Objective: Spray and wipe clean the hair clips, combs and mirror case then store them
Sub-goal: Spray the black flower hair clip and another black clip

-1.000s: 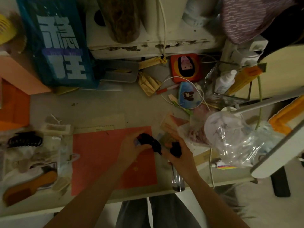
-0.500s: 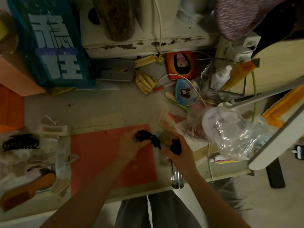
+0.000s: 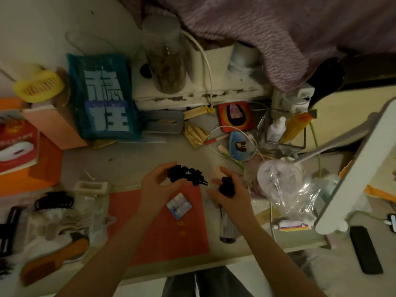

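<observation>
A: Status on the hands?

B: I see the left hand at frame centre, thumb and fingers pinching a black hair clip and holding it up off the surface. Right hand is just right of it, fingers wrapped around a spray bottle; black pump head at the top, clear body running down toward the lower edge of the frame. Index finger is raised near the pump, and I cannot tell if it presses.

A: Clip and nozzle touching?

B: Apart, but close. The nozzle sits just right of the clip's end.

A: Other task items?

B: A small square mirror case lies flat on the red mat, below the clip, between my two forearms. Second black hair clip is at centre left, on a pile of white bags. Wooden comb at lower left, on the same pile, handle angled toward the bottom corner. A black comb at the left edge, partly cut off.

A: Clutter?

B: Blue bag with white characters in the upper left, yellow fan beside it. Crumpled clear plastic bag right of the right hand. Lighting is dim and edges are soft.
</observation>
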### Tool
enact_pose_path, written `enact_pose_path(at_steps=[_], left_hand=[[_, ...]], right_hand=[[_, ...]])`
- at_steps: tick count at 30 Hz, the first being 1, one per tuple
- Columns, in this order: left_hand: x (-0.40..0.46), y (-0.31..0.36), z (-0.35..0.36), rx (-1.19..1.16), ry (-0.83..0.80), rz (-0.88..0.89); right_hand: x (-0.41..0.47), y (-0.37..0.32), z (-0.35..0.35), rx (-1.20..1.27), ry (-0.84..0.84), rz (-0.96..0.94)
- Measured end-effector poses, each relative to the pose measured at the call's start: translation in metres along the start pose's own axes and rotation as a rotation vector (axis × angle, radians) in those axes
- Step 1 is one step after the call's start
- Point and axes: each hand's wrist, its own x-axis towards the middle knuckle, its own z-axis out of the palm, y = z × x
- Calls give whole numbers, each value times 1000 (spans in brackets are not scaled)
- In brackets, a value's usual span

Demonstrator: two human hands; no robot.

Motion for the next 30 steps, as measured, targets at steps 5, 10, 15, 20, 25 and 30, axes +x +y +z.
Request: enact_pose_path(at_steps=[5,10,15,20,25,30], left_hand=[[2,51,-14,-2,18,152],[4,117,-38,48,-15,395],[1,193,-68,101,-174,526],[-6,265,-93,188,-275,643],[-21,311,-110,169,-224,729],[-34,334,-113,47,-96,778]], right_hand=[[10,-49,-5,46,-4,-127],[12,-111,-18,54,-51,-274],[6,-190,-30,24,-206,-408],[-10,-257,-33,-4,-384,-521],[-28,-297,-29,97,-393,-626],[-40,-319,-18,226,-289,-697]])
